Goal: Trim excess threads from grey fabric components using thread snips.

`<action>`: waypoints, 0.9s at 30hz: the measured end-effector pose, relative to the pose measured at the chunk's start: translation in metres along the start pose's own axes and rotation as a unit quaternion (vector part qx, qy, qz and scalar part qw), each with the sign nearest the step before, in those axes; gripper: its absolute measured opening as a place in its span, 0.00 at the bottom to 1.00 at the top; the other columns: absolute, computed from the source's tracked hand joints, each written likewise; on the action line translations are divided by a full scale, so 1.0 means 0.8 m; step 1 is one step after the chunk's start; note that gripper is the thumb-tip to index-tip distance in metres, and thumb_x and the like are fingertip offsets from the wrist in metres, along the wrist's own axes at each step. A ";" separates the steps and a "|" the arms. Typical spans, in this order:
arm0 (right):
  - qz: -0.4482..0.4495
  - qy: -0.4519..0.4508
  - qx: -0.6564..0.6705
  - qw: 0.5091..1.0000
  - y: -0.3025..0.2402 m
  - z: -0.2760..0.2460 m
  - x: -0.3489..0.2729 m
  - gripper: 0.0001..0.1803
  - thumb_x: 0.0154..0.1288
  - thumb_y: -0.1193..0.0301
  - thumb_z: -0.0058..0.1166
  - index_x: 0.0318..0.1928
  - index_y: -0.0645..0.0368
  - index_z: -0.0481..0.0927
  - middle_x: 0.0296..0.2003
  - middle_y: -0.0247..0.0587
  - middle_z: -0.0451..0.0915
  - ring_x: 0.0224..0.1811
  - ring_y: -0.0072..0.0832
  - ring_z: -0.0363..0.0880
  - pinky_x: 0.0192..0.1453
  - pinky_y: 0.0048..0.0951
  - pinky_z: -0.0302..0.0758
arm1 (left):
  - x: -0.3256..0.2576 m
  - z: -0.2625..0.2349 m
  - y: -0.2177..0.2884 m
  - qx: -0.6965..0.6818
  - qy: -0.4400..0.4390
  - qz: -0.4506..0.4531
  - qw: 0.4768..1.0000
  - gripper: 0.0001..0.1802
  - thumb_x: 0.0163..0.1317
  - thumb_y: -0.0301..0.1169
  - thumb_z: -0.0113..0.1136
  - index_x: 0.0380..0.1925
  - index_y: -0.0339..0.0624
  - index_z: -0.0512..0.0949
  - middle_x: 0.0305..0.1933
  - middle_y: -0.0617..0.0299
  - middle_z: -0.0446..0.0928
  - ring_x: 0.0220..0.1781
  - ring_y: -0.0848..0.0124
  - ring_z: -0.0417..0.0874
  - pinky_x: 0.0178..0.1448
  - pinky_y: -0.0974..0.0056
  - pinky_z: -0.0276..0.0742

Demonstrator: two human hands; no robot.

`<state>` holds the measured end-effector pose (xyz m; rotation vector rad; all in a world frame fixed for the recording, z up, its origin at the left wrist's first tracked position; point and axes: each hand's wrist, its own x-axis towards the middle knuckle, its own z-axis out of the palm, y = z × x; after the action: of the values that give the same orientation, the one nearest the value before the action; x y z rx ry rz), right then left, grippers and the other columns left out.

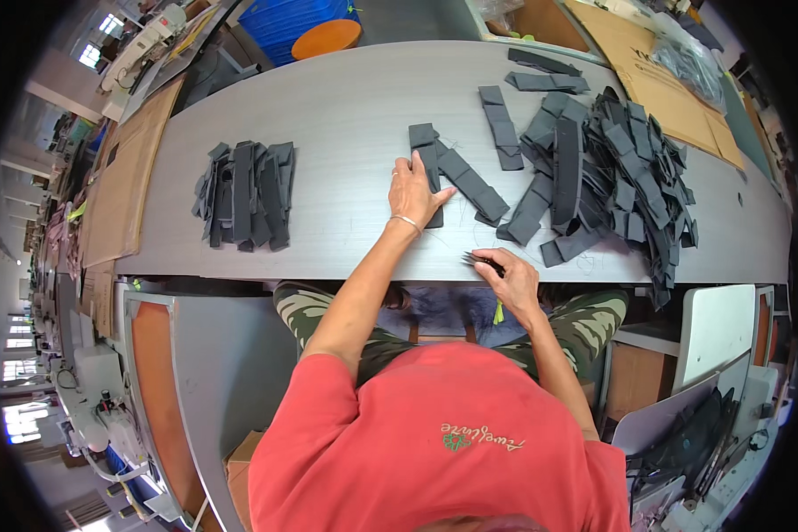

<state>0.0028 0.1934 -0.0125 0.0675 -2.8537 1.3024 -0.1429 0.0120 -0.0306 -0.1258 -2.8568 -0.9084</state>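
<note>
Fingers of left hand [414, 191] spread flat, grip unclenched, pinning dark fabric strip [430, 168] to grey surface [328, 124], we judge to stop sliding. Right hand [512, 279] pinched shut on small dark tool [481, 260] at near edge. Strip's long axis runs away from us, far end slightly left. Sorted stack [246, 193] left, loose heap [612, 173] right.

On the table [346, 115], a tidy stack of fabric strips [246, 193] lies at nine o'clock. A loose heap of strips [625, 177] sprawls at three o'clock, well apart from the stack. Between them lie a few single strips [470, 182]; the left hand [414, 191] rests on one. The right hand [510, 277] sits at the near edge, at five o'clock (a small tool in it). Cardboard [656, 80] lies beyond the heap, at one o'clock.
</note>
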 end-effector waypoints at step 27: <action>-0.161 0.113 -0.091 0.976 -0.046 0.019 0.062 0.13 0.57 0.68 0.60 0.44 0.51 0.83 0.30 0.38 0.78 0.33 0.39 0.78 0.36 0.37 0.73 | -0.112 -0.057 -0.018 -0.617 -0.056 -0.258 0.741 0.24 0.70 0.53 0.44 0.36 0.41 0.70 0.23 0.60 0.73 0.23 0.73 0.75 0.31 0.69 0.75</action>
<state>-0.0450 0.1557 0.0067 0.3404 -2.6149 0.9213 -0.0514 -0.0296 -0.0165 0.5175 -1.7949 -2.7828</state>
